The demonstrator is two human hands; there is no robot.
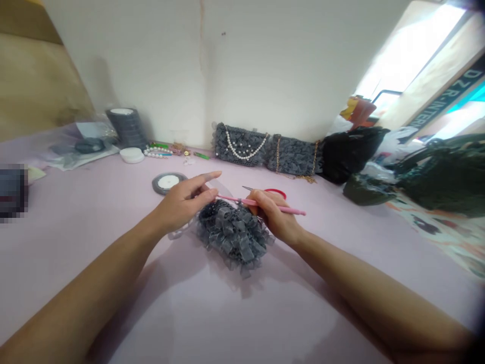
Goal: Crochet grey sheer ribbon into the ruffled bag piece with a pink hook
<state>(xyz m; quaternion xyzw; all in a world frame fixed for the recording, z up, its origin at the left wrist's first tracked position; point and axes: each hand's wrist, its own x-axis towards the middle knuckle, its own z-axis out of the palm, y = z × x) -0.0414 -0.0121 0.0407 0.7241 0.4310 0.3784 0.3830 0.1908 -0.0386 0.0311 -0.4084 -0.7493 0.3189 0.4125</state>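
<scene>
My right hand [276, 216] is closed around a pink crochet hook [291, 210], which points left. The hook's tip reaches my left thumb at the top edge of a ruffled grey ribbon crochet piece [237, 232]. My left hand [187, 199] grips that piece's upper left edge, its index finger stretched out; the other fingertips are hidden. A sheer grey ribbon [223, 188] runs near this index finger. Just behind my left hand lies a ribbon spool [167, 182] with a white centre. Red-handled scissors [278, 192] lie behind my right hand, partly covered.
Against the wall lean two ruffled grey bags, one with a pearl strand [242, 154] and one with a gold chain [278, 154]. Stacked ribbon spools [127, 129] stand back left, near beads [157, 151]. A black plastic bag [348, 151] and a dark green bag [435, 174] sit right.
</scene>
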